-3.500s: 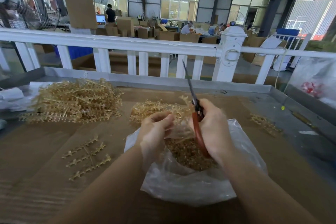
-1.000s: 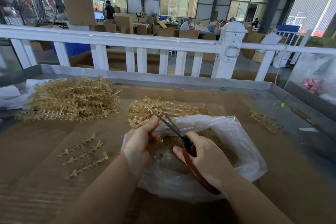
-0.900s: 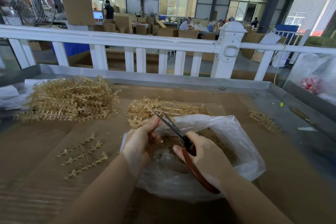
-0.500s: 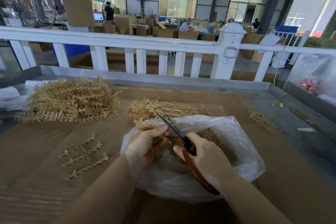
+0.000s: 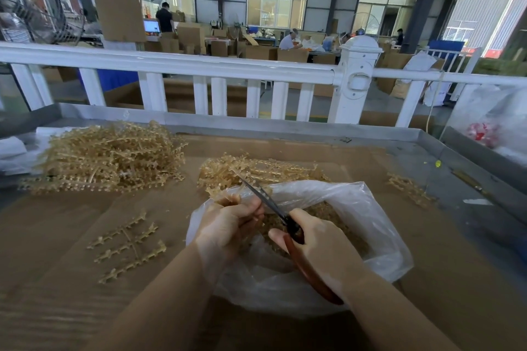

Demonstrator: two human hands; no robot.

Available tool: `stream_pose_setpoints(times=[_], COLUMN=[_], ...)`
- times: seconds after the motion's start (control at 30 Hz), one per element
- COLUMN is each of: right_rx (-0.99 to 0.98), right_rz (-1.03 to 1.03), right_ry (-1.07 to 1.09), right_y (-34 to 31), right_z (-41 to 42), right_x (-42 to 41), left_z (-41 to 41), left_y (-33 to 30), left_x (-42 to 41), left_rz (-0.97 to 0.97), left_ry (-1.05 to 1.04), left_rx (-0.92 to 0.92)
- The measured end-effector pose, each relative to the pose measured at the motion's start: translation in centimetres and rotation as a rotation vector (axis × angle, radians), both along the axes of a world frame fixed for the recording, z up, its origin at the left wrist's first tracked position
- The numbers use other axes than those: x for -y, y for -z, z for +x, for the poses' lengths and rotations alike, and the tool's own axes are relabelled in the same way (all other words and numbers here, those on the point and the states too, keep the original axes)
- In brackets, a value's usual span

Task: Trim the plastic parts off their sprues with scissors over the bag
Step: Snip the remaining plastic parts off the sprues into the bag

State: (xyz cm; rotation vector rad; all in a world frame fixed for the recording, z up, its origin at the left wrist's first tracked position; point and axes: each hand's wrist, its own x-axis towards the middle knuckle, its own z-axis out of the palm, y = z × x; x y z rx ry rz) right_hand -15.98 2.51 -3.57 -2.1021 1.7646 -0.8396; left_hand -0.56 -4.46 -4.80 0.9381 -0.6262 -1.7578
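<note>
The left hand [image 5: 228, 226] pinched a sprue [image 5: 228, 195] in curled fingers, its tan branches sticking up just beyond the fingertips, over the open mouth of the clear bag [image 5: 379, 236]. The right hand [image 5: 322, 248] was clenched round the red handles of the scissors [image 5: 273, 208], whose dark blades ran up and left from its thumb to just beside the left fingertips, nearly closed (whether they bit plastic was too small to tell). Below both sets of fingers the bag already held a thick bed of cut parts [image 5: 336, 216], so a fair share looked done. Much seemed left: two heaps lay beyond the fingers, a big heap [image 5: 108, 157] far left and a nearer heap [image 5: 256, 171] just past the blades. One flat sprue [image 5: 128, 245] lay left of the left hand, and a small cluster [image 5: 407, 188] well right of the right. One pair of scissors, one bag
</note>
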Motion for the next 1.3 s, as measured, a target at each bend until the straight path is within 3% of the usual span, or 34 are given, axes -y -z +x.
stream_pose_setpoints(times=[0.43,0.8,1.07,1.3], right_rx=[-0.096,-0.118,-0.094,-0.090], right_rz=[-0.087,-0.108,-0.121,-0.105], right_ry=[0.011,0.012,0.002,0.001], right_y=[0.8,0.9,1.2,1.3], right_z=[-0.1,-0.1,0.1,0.4], right_x=[0.1,0.0,0.1,0.5], left_z=[0.2,-0.1,0.0,-0.7], left_y=[-0.1,-0.3,-0.2,-0.2], left_x=[-0.2,-0.1,0.0,-0.6], left_rz=[0.012,0.036,0.053,0.052], left_ry=[0.110,-0.011,0.004,0.008], left_rx=[-0.029,-0.099,-0.055,-0.122])
